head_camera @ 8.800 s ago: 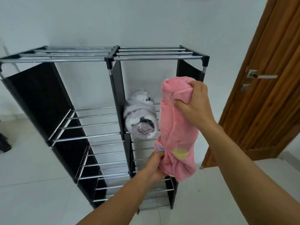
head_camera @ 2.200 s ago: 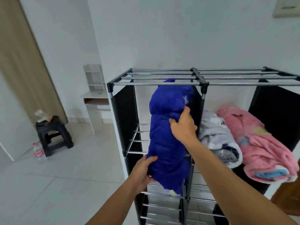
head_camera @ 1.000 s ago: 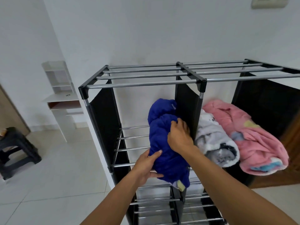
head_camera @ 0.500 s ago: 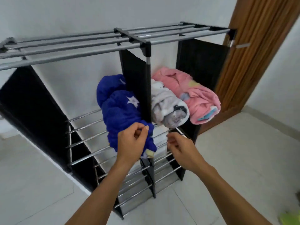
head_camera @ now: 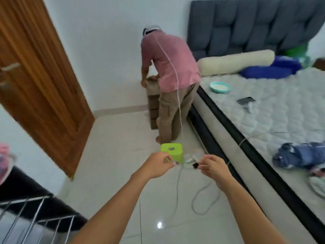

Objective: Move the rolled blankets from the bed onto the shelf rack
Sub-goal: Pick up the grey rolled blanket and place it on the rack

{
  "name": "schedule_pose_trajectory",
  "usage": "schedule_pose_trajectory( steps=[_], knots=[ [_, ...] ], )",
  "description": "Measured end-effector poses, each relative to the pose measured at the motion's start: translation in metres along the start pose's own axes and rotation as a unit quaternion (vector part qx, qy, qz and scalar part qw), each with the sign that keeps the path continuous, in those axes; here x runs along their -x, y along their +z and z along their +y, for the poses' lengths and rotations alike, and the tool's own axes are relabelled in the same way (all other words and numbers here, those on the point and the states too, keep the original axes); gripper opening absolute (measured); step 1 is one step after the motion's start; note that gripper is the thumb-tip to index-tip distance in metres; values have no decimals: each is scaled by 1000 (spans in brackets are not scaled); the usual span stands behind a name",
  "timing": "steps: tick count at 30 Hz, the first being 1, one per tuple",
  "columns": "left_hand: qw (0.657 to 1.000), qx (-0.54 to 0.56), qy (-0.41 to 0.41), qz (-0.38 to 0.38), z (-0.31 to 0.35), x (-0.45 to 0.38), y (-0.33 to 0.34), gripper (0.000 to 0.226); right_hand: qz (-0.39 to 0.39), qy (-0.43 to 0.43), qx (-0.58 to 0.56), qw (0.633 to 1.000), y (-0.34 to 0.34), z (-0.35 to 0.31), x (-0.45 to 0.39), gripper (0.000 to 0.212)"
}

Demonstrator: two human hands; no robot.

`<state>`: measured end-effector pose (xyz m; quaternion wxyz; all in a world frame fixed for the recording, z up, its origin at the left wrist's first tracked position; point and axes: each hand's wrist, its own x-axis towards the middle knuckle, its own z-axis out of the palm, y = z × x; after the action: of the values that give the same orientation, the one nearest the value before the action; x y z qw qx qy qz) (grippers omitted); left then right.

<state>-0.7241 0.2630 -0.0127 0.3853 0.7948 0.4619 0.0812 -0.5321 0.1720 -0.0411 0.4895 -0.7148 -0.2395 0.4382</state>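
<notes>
My view faces the bed point(head_camera: 274, 118) on the right. A rolled grey-blue blanket point(head_camera: 302, 154) lies near the mattress's front edge, with a pale bundle point(head_camera: 318, 184) just below it. A dark blue blanket point(head_camera: 269, 69) lies by the headboard under a cream bolster point(head_camera: 235, 62). My left hand point(head_camera: 158, 164) and my right hand point(head_camera: 212, 166) hang in front of me over the floor, both empty with fingers loosely curled. The shelf rack point(head_camera: 21, 213) shows at the bottom left corner, with a bit of the pink blanket point(head_camera: 4, 150) at the left edge.
A person in a pink shirt point(head_camera: 168, 62) bends over a small drawer unit point(head_camera: 153, 101) beside the bed. A green box point(head_camera: 172, 152) and white cables point(head_camera: 202, 196) lie on the tiled floor ahead. A wooden door point(head_camera: 40, 81) stands on the left. A bowl point(head_camera: 219, 87) and phone point(head_camera: 245, 100) rest on the mattress.
I let go of the dark blue blanket on the rack and turned right, away from the rack towards the bed. Both hands are now empty.
</notes>
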Motion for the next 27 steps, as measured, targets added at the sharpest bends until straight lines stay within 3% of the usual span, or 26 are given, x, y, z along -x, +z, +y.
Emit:
schedule_pose_trajectory(
  steps=[3, 5, 12, 23, 27],
  knots=[
    [997, -27, 41, -53, 65, -46, 54, 10, 66, 58, -73, 993, -89, 36, -12, 11],
    [994, -16, 59, -86, 106, -72, 97, 16, 117, 80, -134, 981, -147, 57, -19, 11],
    [962, 12, 66, -266, 223, -126, 251, 13, 297, 108, -261, 912, -319, 108, -4, 7],
    [884, 84, -25, -459, 369, -195, 429, 15, 450, 167, -272, 834, -461, 160, -3, 12],
    [841, 20, -57, -538, 407, -200, 499, 15, 524, 209, -233, 792, -510, 180, 4, 7]
  ],
)
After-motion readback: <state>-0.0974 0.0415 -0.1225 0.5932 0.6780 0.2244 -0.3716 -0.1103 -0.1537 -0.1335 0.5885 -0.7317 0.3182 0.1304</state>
